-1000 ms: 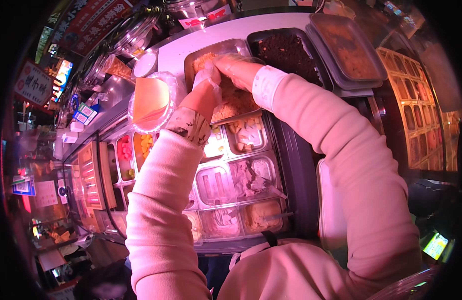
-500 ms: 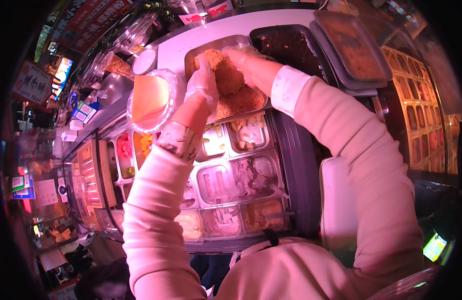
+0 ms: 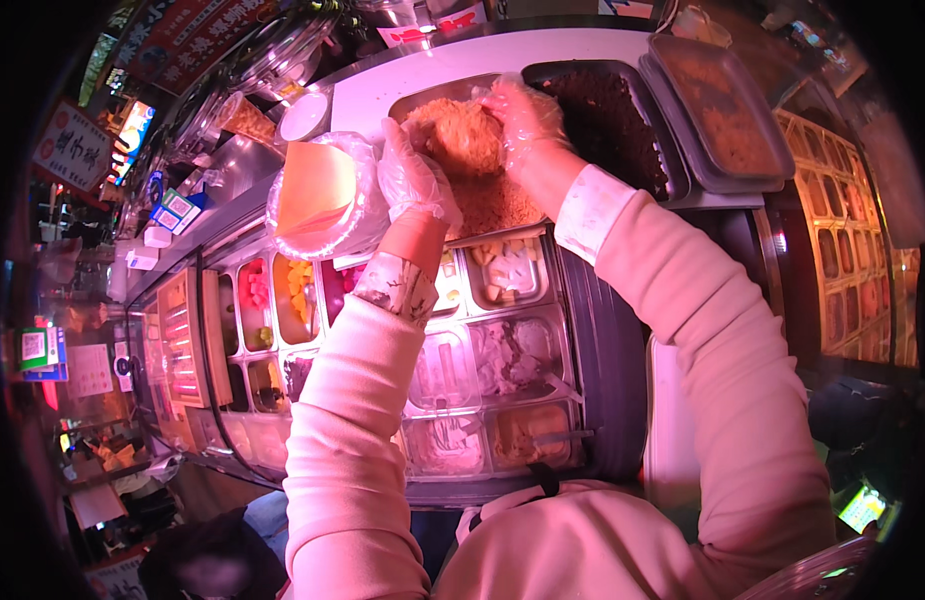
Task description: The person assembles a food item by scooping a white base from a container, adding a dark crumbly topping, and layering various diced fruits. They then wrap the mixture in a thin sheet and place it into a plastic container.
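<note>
A large rounded lump coated in orange-tan crumbs [image 3: 460, 137] is between my hands, over a metal tray [image 3: 444, 92]. Loose crumbs [image 3: 494, 205] cover the tray's near part. My left hand [image 3: 414, 178], in a clear plastic glove, presses the lump's left side, its fingertips partly hidden behind it. From the far right, my gloved right hand [image 3: 527, 118] curls its fingers over the lump's edge. What lies inside the crumb coat cannot be seen.
Right of the crumbs stands a black tray of dark crumbs [image 3: 604, 130], then stacked trays [image 3: 717, 115] with orange-tan contents. Paper sheets [image 3: 317, 185] lie on a plastic-wrapped plate at left. Below, metal tubs hold yellow cubes [image 3: 300, 290], pale chunks [image 3: 504, 270] and purple paste [image 3: 512, 350].
The view has shifted slightly. My hands have come round to opposite sides of the lump, which now shows a broader, rounder face. More loose crumbs show beneath it.
</note>
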Available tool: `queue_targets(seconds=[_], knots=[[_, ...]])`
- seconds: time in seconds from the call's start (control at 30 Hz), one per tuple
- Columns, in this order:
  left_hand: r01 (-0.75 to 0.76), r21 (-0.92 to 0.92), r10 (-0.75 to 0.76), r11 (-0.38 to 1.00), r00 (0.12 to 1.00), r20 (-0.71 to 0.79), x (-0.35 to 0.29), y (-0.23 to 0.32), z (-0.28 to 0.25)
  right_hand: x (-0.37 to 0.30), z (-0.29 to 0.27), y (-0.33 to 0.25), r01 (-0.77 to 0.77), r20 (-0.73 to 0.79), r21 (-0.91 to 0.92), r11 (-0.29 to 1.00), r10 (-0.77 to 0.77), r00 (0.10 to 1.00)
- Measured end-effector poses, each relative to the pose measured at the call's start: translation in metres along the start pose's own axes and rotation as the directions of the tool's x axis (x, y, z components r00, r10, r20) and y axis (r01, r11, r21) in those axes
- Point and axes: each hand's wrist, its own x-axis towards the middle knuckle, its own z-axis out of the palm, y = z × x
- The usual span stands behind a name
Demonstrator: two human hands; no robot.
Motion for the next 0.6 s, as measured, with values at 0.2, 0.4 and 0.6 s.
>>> queue_targets(seconds=[0.2, 0.4, 0.6], knots=[[0.085, 0.395, -0.071, 0.915, 0.996, -0.05, -0.027, 0.007, 0.023, 0.002, -0.016, 0.025, -0.095, -0.081, -0.293, 0.951, 0.074, 0.994], [0.018, 0.079, -0.01, 0.997, 0.994, -0.108, -0.014, -0.004, 0.009, -0.015, -0.011, 0.021, -0.047, -0.069, -0.122, 0.991, 0.039, 0.997], [0.147, -0.049, -0.152, 0.988, 0.981, -0.124, -0.041, 0.004, 0.038, -0.031, -0.011, 0.033, 0.168, 0.026, -0.181, 0.969, -0.167, 0.986]])
